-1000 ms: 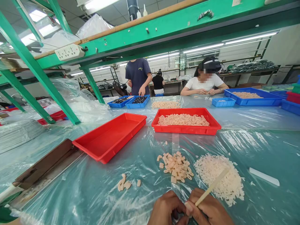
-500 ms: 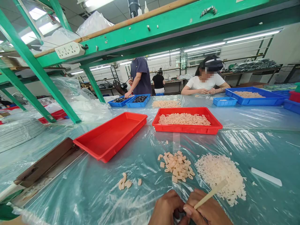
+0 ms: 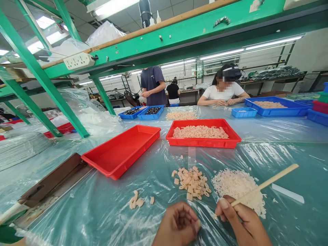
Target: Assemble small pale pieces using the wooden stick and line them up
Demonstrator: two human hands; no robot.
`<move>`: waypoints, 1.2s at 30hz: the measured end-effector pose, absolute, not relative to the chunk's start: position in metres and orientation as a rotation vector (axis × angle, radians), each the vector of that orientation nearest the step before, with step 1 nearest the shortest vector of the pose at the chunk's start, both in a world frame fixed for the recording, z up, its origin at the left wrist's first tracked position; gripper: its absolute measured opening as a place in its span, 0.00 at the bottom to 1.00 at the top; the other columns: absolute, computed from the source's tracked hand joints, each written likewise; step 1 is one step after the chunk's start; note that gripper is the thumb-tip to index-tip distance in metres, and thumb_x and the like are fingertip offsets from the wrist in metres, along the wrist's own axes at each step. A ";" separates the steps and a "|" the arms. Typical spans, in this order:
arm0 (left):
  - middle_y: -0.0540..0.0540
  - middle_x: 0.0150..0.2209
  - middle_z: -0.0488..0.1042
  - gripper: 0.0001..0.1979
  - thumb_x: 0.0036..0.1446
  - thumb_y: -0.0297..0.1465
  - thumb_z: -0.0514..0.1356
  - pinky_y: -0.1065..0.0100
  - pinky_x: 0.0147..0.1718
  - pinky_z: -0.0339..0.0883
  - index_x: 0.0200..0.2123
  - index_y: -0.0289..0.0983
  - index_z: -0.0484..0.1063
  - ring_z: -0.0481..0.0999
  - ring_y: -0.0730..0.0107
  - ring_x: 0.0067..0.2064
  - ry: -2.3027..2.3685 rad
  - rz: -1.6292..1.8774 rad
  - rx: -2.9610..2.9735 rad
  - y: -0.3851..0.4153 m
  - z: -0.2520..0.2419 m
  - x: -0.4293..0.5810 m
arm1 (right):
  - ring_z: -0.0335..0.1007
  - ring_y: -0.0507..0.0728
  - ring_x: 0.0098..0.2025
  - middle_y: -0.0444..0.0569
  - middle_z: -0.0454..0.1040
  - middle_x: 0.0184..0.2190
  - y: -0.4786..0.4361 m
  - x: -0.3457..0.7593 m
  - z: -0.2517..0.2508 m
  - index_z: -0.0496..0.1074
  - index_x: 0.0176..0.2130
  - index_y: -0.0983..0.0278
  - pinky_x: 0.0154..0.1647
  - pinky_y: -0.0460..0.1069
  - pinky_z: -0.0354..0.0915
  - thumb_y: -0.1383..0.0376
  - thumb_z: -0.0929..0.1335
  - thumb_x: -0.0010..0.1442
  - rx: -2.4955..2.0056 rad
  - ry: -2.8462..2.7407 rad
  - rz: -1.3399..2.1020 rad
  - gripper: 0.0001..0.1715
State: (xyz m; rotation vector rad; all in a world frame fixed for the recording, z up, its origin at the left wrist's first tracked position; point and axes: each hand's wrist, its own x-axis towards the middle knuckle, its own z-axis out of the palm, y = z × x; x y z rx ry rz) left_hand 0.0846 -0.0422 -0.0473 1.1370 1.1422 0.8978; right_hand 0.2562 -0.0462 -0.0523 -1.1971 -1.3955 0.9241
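Observation:
My right hand (image 3: 238, 218) is closed round a slim pale wooden stick (image 3: 271, 179), which slants up to the right. The stick's lower tip sticks out past the fingers on the left. Curled in a pinch, my left hand (image 3: 178, 223) is a little to the left; anything between its fingertips is too hidden to make out. Just beyond the hands lies a pile of small beige pieces (image 3: 194, 182), some ring-shaped. Behind my right hand spreads a heap of small white bits (image 3: 235, 186). Several beige pieces (image 3: 135, 200) lie apart at the left.
An empty red tray (image 3: 123, 150) sits at the left, and a red tray (image 3: 202, 142) of beige pieces stands farther back. A white strip (image 3: 288, 193) lies at the right. Across the table a person (image 3: 222, 89) sits near blue trays (image 3: 279, 108); another person (image 3: 153, 85) stands.
My hands have moved apart, the left one leftward and the right one to the right. The stick now points farther right, showing more of its length.

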 end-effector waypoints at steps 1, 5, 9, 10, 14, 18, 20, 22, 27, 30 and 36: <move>0.51 0.20 0.70 0.12 0.39 0.32 0.68 0.75 0.22 0.58 0.26 0.33 0.69 0.65 0.78 0.19 1.072 0.914 0.993 -0.040 -0.045 0.083 | 0.59 0.53 0.23 0.41 0.59 0.20 -0.046 0.256 -0.052 0.66 0.21 0.62 0.26 0.45 0.55 0.48 0.60 0.61 -1.196 -1.393 0.928 0.26; 0.47 0.21 0.74 0.16 0.36 0.32 0.70 0.78 0.21 0.60 0.30 0.30 0.74 0.69 0.79 0.19 0.942 0.906 0.630 -0.033 -0.039 0.079 | 0.60 0.53 0.22 0.41 0.60 0.18 -0.045 0.253 -0.054 0.67 0.21 0.62 0.25 0.45 0.55 0.49 0.60 0.61 -1.173 -1.416 0.911 0.27; 0.46 0.21 0.76 0.14 0.36 0.29 0.70 0.78 0.21 0.61 0.30 0.30 0.76 0.70 0.78 0.19 0.931 0.903 0.556 -0.032 -0.038 0.077 | 0.61 0.53 0.22 0.42 0.61 0.18 -0.043 0.254 -0.056 0.67 0.21 0.63 0.26 0.45 0.56 0.49 0.60 0.62 -1.147 -1.481 0.904 0.27; 0.46 0.21 0.75 0.14 0.36 0.29 0.70 0.78 0.22 0.62 0.30 0.30 0.76 0.70 0.78 0.20 0.939 0.910 0.561 -0.032 -0.036 0.077 | 0.62 0.53 0.22 0.42 0.62 0.18 -0.043 0.254 -0.057 0.67 0.21 0.63 0.26 0.46 0.56 0.49 0.59 0.62 -1.146 -1.496 0.912 0.27; 0.47 0.24 0.74 0.15 0.40 0.31 0.70 0.77 0.27 0.63 0.33 0.31 0.75 0.70 0.78 0.23 1.046 0.955 0.732 -0.023 -0.028 0.077 | 0.60 0.53 0.21 0.42 0.61 0.18 -0.042 0.254 -0.057 0.67 0.21 0.62 0.25 0.46 0.56 0.47 0.58 0.62 -1.139 -1.527 0.930 0.29; 0.46 0.28 0.73 0.21 0.47 0.40 0.64 0.71 0.31 0.65 0.39 0.30 0.73 0.71 0.72 0.28 1.251 0.998 1.215 0.003 -0.020 0.075 | 0.56 0.52 0.19 0.41 0.58 0.17 -0.042 0.252 -0.056 0.66 0.20 0.62 0.21 0.46 0.53 0.46 0.59 0.61 -1.137 -1.490 0.985 0.29; 0.45 0.32 0.73 0.24 0.47 0.41 0.62 0.70 0.32 0.64 0.44 0.30 0.71 0.71 0.70 0.30 1.329 1.011 1.369 0.016 -0.016 0.071 | 0.56 0.52 0.18 0.40 0.57 0.17 -0.042 0.252 -0.056 0.66 0.20 0.62 0.21 0.46 0.53 0.45 0.59 0.60 -1.141 -1.463 0.995 0.29; 0.45 0.36 0.72 0.26 0.47 0.39 0.62 0.70 0.31 0.62 0.48 0.32 0.70 0.69 0.69 0.31 1.423 1.009 1.482 0.022 -0.011 0.062 | 0.56 0.52 0.19 0.41 0.58 0.17 -0.043 0.252 -0.056 0.66 0.20 0.62 0.21 0.46 0.53 0.46 0.59 0.61 -1.143 -1.461 0.989 0.29; 0.44 0.35 0.74 0.12 0.49 0.32 0.61 0.68 0.32 0.57 0.37 0.35 0.77 0.68 0.63 0.32 1.722 0.823 1.737 0.009 -0.001 0.023 | 0.55 0.52 0.19 0.41 0.58 0.17 -0.044 0.252 -0.050 0.67 0.20 0.62 0.21 0.46 0.53 0.44 0.61 0.58 -1.134 -1.416 1.027 0.29; 0.43 0.38 0.75 0.11 0.50 0.28 0.60 0.68 0.34 0.59 0.38 0.37 0.76 0.72 0.62 0.34 1.973 0.389 1.959 -0.005 0.001 0.005 | 0.54 0.52 0.19 0.41 0.57 0.18 -0.045 0.252 -0.046 0.67 0.20 0.62 0.19 0.46 0.53 0.43 0.61 0.58 -1.132 -1.409 1.071 0.29; 0.47 0.31 0.75 0.12 0.49 0.18 0.54 0.73 0.29 0.56 0.27 0.37 0.74 0.73 0.66 0.32 2.061 0.123 2.031 -0.017 -0.004 0.008 | 0.65 0.54 0.22 0.45 0.67 0.20 -0.044 0.251 -0.048 0.71 0.21 0.62 0.24 0.45 0.61 0.46 0.61 0.59 -1.150 -1.499 0.957 0.29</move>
